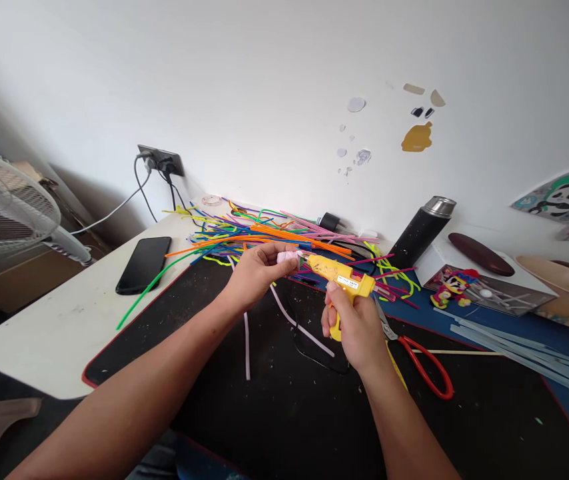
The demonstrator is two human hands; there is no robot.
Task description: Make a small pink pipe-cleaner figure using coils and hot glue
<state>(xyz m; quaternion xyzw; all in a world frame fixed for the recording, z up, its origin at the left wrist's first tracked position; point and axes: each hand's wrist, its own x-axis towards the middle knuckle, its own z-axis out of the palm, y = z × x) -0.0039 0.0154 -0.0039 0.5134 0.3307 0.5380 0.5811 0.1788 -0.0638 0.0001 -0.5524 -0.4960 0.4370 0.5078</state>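
My right hand (354, 320) is wrapped round the handle of a yellow glue gun (339, 273), whose nozzle points left. Between the fingers and thumb of my left hand (262, 270) is a small pale pink coil (288, 257), which looks like wound pipe cleaner. The nozzle tip is at the coil's right end; whether they touch I cannot tell. Two pale pink pipe cleaners (247, 347) reach down over the black mat (284, 413) below my left hand. Just right of my right hand lie red-handled scissors (427, 367), their blades partly hidden.
Many coloured pipe cleaners (264, 233) are heaped behind my hands. A phone (143, 265) lies at left, near a wall socket (160, 160) and a fan (12, 200). At right are a black flask (422, 233), a small figurine (452, 290) and clear glue sticks (524, 353).
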